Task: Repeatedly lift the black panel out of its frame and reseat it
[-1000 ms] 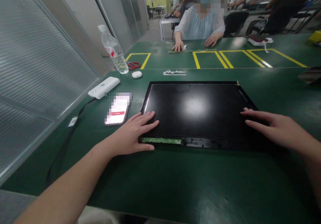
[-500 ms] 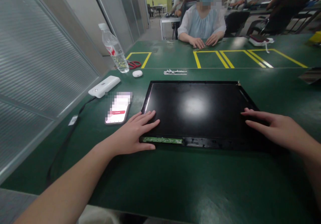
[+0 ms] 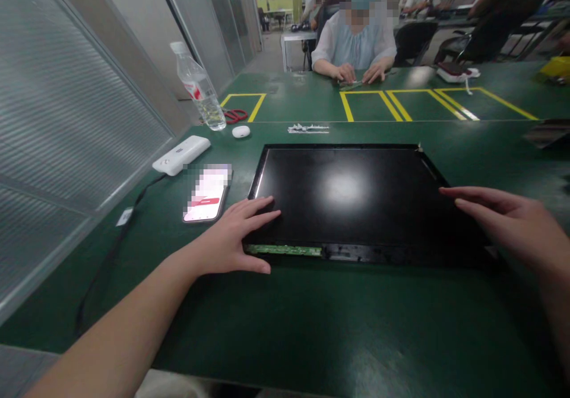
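Note:
A black display panel [image 3: 312, 208] lies flat on the green table, with a bright reflection in its glossy face. A narrow green circuit board [image 3: 285, 250] runs along the left part of its near edge. My left hand [image 3: 243, 234] rests on the near left corner, fingers spread over the glass and thumb beyond the near edge. At the panel's right edge is my right hand [image 3: 512, 214], thumb and forefinger stretched out a little apart with nothing seen between them. Whether those fingertips touch the frame I cannot tell.
Left of the panel lie a phone [image 3: 208, 195], a white power bank [image 3: 181, 154] with a black strap, and a white earbud case [image 3: 241, 132]. A water bottle [image 3: 200, 92] and red-handled scissors [image 3: 235, 116] are behind. Small white pieces [image 3: 308, 129] lie beyond the panel. A person [image 3: 356, 44] sits opposite.
My right hand has moved right, off the glass to the panel's right edge. My left hand stays on its corner. The view has shifted slightly, and the person opposite has moved their hands.

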Tool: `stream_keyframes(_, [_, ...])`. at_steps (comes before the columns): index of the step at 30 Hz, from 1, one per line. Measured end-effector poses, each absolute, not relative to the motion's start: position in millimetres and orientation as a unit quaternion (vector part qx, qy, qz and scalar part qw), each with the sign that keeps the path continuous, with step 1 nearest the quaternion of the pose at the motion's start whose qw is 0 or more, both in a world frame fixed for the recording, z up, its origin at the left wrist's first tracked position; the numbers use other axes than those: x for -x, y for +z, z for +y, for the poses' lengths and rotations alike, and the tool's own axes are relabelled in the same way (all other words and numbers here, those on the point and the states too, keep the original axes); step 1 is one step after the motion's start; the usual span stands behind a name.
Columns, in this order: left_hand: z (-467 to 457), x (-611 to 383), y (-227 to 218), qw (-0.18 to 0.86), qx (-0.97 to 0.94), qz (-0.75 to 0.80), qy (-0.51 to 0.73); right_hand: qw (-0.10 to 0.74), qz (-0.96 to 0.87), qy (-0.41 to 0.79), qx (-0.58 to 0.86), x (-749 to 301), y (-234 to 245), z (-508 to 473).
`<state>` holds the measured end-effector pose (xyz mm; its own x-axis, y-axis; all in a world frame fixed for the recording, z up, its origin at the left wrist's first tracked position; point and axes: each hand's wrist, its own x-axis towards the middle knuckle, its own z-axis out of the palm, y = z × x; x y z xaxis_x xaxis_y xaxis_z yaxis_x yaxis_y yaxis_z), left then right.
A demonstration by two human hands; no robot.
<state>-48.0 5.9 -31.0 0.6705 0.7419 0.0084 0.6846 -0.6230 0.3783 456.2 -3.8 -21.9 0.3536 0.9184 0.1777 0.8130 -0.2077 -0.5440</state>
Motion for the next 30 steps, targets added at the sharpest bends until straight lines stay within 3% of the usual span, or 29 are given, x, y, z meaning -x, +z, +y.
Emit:
stream_keyframes(4, [5,47,-22,0.193,-0.868,0.439,0.133,0.323,-0.441,0.103,0.831,-452,-12,-4])
stream_keyframes(8, [7,47,-16,0.138,-0.842,0.49,0.177,0.31,-0.424,0.106,0.844,-454,-13,-3])
stream_keyframes(13, [11,52,-13,0.122,-0.85,0.485,0.167,0.272,-0.499,0.166,0.806,-456,-22,0])
stream_keyframes(22, [12,53,-11,0.134,-0.863,0.46,0.162,0.18,-0.605,0.149,0.761,-469,-41,4])
stream_keyframes(30, [11,53,-14,0.125,-0.866,0.461,0.15,0.174,-0.621,0.161,0.747,-472,-41,5])
